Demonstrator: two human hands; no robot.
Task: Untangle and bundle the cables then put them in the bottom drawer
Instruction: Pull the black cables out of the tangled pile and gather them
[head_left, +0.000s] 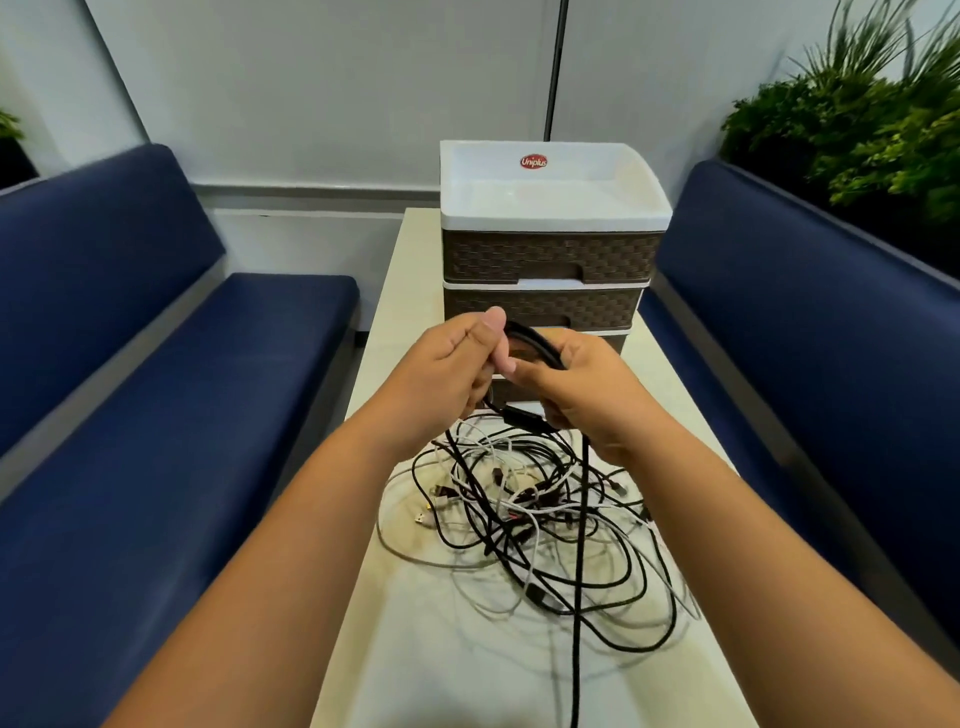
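Black cable (535, 345) looped crosswise in both gripping hands, left hand (447, 371), right hand (587, 395), tail hanging straight down.

A thick black cable (535, 347) is looped between both hands, one strand hanging straight down; below it a tangled heap of black and white cables (540, 514) sprawls before the three-drawer brown unit (550, 260), drawers closed

Both arms reach forward, left hand (447, 364) and right hand (587, 395) curled, gripping, held close together
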